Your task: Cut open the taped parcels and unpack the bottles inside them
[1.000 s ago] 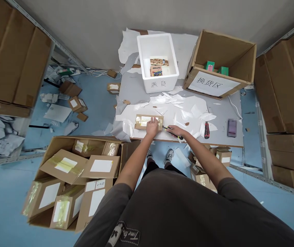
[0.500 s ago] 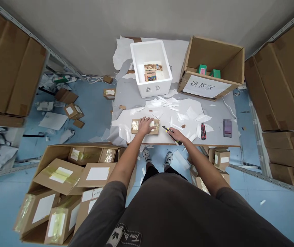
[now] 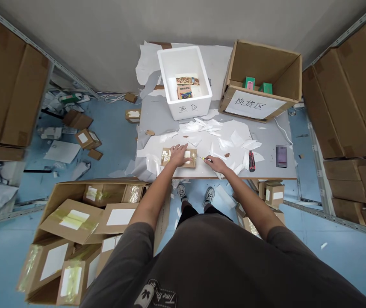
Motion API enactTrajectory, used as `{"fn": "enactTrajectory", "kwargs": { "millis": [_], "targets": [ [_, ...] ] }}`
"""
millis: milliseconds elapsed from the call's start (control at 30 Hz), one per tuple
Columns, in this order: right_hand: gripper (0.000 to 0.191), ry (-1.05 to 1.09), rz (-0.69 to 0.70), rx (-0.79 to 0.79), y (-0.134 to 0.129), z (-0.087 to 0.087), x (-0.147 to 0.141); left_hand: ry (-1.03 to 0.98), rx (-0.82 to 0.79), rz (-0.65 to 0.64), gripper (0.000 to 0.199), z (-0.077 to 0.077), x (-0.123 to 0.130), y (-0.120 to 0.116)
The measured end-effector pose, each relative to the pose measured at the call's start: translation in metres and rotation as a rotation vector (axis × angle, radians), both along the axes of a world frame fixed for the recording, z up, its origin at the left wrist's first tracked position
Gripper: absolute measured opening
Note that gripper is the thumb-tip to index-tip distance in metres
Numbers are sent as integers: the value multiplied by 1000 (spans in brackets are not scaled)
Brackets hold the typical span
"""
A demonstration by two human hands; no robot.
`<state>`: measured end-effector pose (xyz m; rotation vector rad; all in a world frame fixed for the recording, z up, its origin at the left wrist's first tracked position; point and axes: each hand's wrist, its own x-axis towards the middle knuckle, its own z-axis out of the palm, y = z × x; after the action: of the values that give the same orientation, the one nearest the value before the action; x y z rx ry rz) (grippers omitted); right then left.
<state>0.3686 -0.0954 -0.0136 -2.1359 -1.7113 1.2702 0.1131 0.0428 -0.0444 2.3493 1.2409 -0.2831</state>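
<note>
A small taped cardboard box (image 3: pixel 166 157) with a white label lies flat near the table's front edge. My left hand (image 3: pixel 178 155) rests on top of it, fingers spread and stretched out over the label. To the right, my right hand (image 3: pixel 215 164) is wrapped round a utility knife (image 3: pixel 207 159) with a yellow and black body. Its tip points left at the box's right end; whether it touches the cardboard I cannot tell. A second, red and black utility knife (image 3: pixel 252 161) lies on the table farther right.
Torn white paper (image 3: pixel 202 125) litters the table. Behind it stand a white foam box (image 3: pixel 191 107) and an open carton (image 3: pixel 253 105) with green boxes inside. A phone (image 3: pixel 281 156) lies at the right. A large carton of parcels (image 3: pixel 83 182) stands on the left.
My right hand has turned the knife, so its blade now points more directly at the box's right end. My left hand stays on the box. The whole view has shifted slightly.
</note>
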Motion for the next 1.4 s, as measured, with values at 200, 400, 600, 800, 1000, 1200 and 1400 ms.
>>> {"fn": "enactTrajectory", "kwargs": {
  "millis": [200, 400, 600, 800, 1000, 1200, 1400],
  "targets": [
    [37, -3, 19, 12, -7, 6, -2, -92, 124, -70, 66, -1, -8, -19],
    [32, -59, 87, 50, -2, 4, -5, -122, 175, -165, 67, -19, -10, -22],
    [39, -148, 158, 59, 9, 3, -6, -184, 173, -196, 63, -33, -9, -17],
    [38, -250, 279, 132, 11, 1, -5, -236, 124, -125, 62, -34, -9, -23],
    [37, -290, 339, 180, 19, 2, -5, -286, 103, -61, 58, -32, -6, -30],
    [38, -294, 342, 179, 18, -2, -1, -297, 125, -7, 57, -32, -2, -43],
    [39, -279, 305, 170, 18, -5, 4, -324, 127, 6, 55, -34, -3, -46]
  ]
}}
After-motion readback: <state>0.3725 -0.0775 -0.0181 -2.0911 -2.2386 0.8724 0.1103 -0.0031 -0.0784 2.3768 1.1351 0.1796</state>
